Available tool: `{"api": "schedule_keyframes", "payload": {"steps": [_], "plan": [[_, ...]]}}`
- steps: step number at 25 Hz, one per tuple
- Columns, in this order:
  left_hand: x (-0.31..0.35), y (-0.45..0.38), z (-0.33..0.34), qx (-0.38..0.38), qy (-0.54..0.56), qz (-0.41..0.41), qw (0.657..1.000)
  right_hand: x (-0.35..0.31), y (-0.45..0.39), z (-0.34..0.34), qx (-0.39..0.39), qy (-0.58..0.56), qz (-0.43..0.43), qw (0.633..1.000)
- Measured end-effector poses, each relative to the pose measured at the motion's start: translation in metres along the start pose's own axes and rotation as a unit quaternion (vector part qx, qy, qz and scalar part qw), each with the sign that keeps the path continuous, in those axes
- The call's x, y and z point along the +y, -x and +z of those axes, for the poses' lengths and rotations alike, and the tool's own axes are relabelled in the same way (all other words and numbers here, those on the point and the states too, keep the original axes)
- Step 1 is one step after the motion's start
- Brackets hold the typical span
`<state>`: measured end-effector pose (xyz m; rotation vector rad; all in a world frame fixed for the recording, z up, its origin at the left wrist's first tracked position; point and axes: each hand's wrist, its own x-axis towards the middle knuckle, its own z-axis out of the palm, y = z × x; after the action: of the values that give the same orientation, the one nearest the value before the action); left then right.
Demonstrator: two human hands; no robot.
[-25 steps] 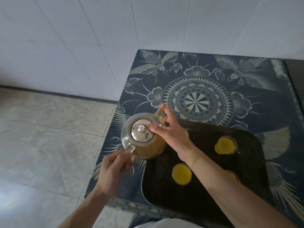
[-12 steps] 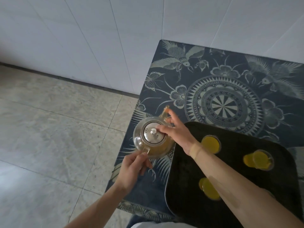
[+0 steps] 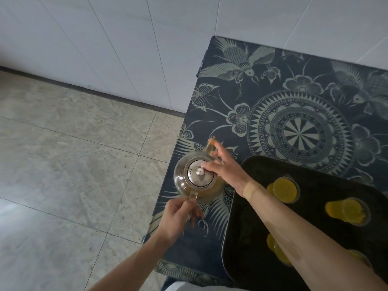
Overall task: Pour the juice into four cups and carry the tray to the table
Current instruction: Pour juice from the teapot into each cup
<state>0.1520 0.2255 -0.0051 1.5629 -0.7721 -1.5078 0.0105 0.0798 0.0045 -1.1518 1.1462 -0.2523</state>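
A glass teapot [image 3: 184, 181] with a metal lid [image 3: 199, 173] and amber juice inside stands on the patterned cloth, just left of the black tray [image 3: 247, 227]. My left hand [image 3: 178, 217] pinches the pot's glass handle at its near side. My right hand [image 3: 224, 169] rests fingertips on the lid and against the pot's far side, fingers spread. On the tray stand cups of orange juice: one [image 3: 284, 189] near my right wrist, one [image 3: 349, 211] further right, one [image 3: 277, 252] partly hidden under my right forearm.
The table wears a dark blue cloth [image 3: 294, 106] with pale bird and mandala prints; its left edge drops to a grey tiled floor [image 3: 73, 175]. A white panelled wall [image 3: 126, 49] stands behind.
The view has swung so the table sits further right. The teapot stays on the cloth beside the tray, with both hands keeping their places on handle and lid.
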Motion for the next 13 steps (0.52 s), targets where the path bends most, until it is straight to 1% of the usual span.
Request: {"api": "schedule_keyframes", "payload": {"steps": [5, 9, 13], "plan": [[-0.003, -0.007, -0.003, 0.004, 0.002, -0.017, 1.000, 0.006, -0.011, 0.000, -0.008, 0.005, 0.006, 1.000], [-0.006, -0.010, -0.001, -0.010, -0.009, -0.009, 1.000, 0.006, -0.017, -0.003, -0.015, 0.005, 0.003, 1.000], [-0.004, -0.011, 0.000, -0.006, 0.003, -0.012, 1.000, 0.007, -0.019, -0.002, -0.014, 0.003, -0.003, 1.000]]}}
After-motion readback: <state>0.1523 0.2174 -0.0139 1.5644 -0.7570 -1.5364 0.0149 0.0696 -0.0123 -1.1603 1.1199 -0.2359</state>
